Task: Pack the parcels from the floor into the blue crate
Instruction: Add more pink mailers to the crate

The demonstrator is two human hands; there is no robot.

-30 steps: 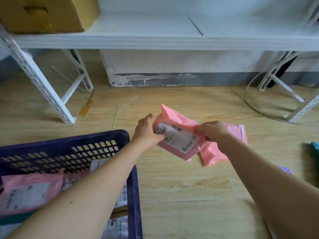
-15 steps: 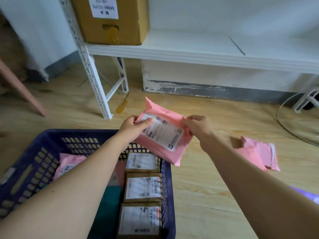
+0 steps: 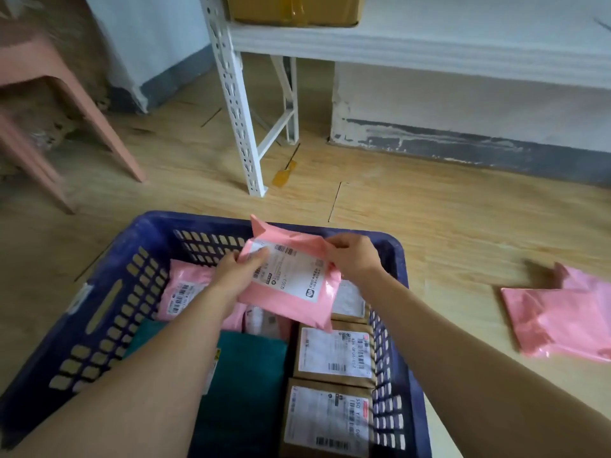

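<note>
Two hands, left (image 3: 238, 272) and right (image 3: 352, 256), pinch our pink parcel (image 3: 294, 285) by its ends, long axis crosswise above the crate's (image 3: 109, 259) far half.

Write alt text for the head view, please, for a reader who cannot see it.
A left hand and right hand hold a pink parcel over a blue crate on a wooden floor. The crate holds brown boxes, a teal packet and a pink mailer. Another pink bag lies on the floor to the right.
</note>
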